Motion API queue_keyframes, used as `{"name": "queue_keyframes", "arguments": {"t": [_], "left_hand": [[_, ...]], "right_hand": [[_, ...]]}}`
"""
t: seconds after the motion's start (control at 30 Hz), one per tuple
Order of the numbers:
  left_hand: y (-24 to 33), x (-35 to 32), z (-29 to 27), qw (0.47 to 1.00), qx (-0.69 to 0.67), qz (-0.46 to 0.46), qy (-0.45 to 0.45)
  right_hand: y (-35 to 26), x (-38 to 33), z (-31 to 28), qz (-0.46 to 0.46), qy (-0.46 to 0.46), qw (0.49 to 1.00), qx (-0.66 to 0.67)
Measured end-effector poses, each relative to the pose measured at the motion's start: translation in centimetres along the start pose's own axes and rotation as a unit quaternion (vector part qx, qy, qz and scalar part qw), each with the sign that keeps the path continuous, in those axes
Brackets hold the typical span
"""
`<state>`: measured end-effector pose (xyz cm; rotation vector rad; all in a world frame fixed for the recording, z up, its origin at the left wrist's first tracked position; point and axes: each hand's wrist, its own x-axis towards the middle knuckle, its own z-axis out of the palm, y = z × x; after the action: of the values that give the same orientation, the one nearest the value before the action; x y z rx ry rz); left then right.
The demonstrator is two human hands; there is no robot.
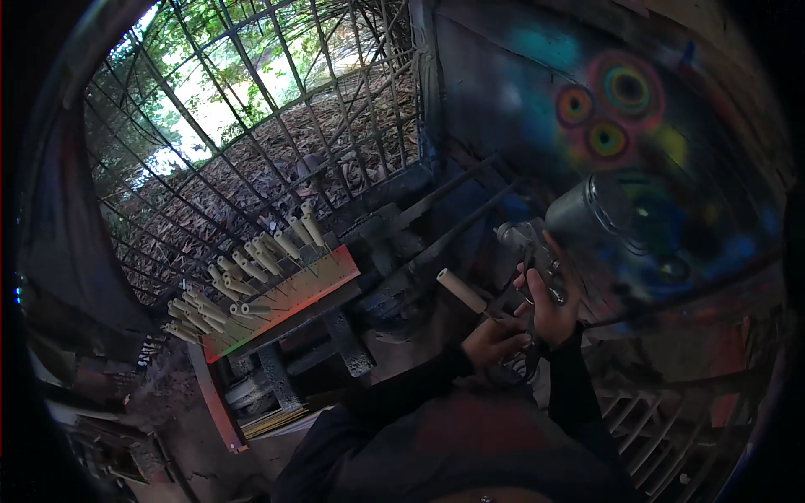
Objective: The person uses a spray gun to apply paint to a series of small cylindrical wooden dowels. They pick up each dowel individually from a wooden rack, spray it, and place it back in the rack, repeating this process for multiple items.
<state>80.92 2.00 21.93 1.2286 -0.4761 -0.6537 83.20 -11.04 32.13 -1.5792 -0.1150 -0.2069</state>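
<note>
My right hand (555,308) is closed around the grip of a metal spray gun (530,241). A silver metal cup (587,206) sits beside the gun; whether the two are joined cannot be made out. Close by, my left hand (495,342) is closed in a pinch at the lower end of a pale cream cylinder (461,290), which points up and to the left, in front of the gun. The exact grip on it is dim. To the left, several similar cream cylinders (262,255) stand tilted on thin pins along a board (293,303) tinted orange and green.
A dark frame with bars (345,342) lies under and beside the board. Metal window bars (277,92) rise behind it, with dry leaves outside. A paint-stained panel (503,84) with coloured rings stands at the right. A slatted rack (662,436) is at the lower right.
</note>
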Motion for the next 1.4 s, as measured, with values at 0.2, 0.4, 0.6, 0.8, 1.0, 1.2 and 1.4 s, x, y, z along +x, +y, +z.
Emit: {"name": "queue_keyframes", "arguments": {"t": [0.2, 0.4, 0.6, 0.8, 1.0, 1.2, 1.4], "left_hand": [[0.4, 0.1, -1.0, 0.999, 0.032, -0.039, -0.016], [2.2, -1.0, -3.6, 0.992, 0.091, -0.05, 0.066], [-1.8, -4.3, -13.1, 0.89, 0.405, -0.041, 0.208], [0.8, -4.9, -14.7, 0.928, 0.294, -0.06, 0.219], [3.0, -4.0, -14.5, 0.92, 0.308, -0.064, 0.235], [3.8, -3.2, -14.0, 0.91, 0.301, -0.035, 0.282], [2.9, -2.6, -14.2, 0.897, 0.314, -0.001, 0.31]], "right_hand": [[-0.1, 0.0, 0.2, -0.003, -0.017, 1.0, -0.012], [-0.4, 0.2, -0.2, -0.008, -0.027, 0.999, -0.032], [-2.8, 0.1, -1.4, 0.026, -0.046, 0.996, -0.066], [-4.0, -0.3, -0.9, 0.017, -0.055, 0.996, -0.07], [-4.8, -0.5, -1.3, 0.0, -0.069, 0.994, -0.086], [-5.8, -0.2, -1.6, -0.006, -0.083, 0.99, -0.117], [-4.5, -0.7, -2.1, -0.062, -0.125, 0.975, -0.172]]}}
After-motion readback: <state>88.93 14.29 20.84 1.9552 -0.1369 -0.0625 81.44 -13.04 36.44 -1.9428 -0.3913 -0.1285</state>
